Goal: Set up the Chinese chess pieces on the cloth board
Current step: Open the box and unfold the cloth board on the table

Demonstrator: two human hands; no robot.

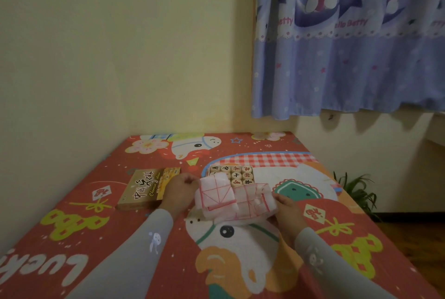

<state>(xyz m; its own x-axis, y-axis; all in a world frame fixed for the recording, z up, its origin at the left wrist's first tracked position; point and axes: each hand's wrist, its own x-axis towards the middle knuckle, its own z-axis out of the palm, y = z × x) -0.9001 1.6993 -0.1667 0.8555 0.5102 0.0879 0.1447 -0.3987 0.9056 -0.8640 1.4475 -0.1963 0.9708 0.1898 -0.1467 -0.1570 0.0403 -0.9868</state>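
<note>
Hands pinch the folded cloth board [231,198] just before the piece box [231,174]: left hand [179,189], right hand [287,209].

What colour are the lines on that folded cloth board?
Red lines on white cloth board, seen in the head view.

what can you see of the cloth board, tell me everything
The cloth board is thin white fabric printed with a red grid and diagonal lines. It is still partly folded and crumpled, not spread flat, held just above the red patterned bed cover. The left hand grips its left edge, the right hand its right. Its far edge overlaps the open tray of wooden pieces.
</note>
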